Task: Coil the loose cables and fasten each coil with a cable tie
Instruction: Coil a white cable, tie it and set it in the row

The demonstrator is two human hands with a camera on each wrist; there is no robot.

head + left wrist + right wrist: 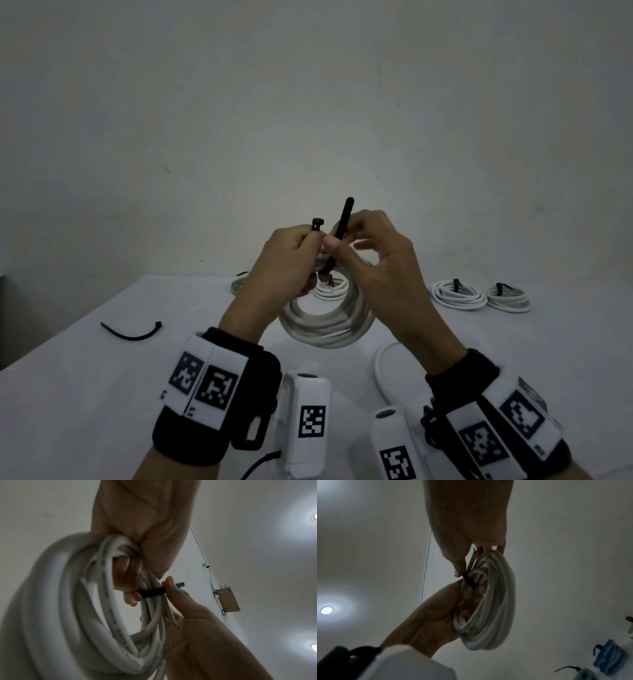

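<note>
Both hands are raised above the tabletop (102, 394). The left hand (287, 263) has its grip curled round the top of a coiled white cable (325, 325), holding the black cable tie (342, 226) by its head. The right hand (373, 260) pinches the tie's smooth, flat tail narrowly between thumb and forefinger.

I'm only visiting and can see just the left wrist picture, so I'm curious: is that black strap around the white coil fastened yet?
Observer: Not yet. In the head view the cable tie has its tail free in the right hand. Its head pokes out of the left hand, unthreaded.
Visitor: Are any coils finished?
Observer: Yes, a tied coil lies far right on the table.
Visitor: Any ties left?
Observer: One spare tie lies on the left.
</note>
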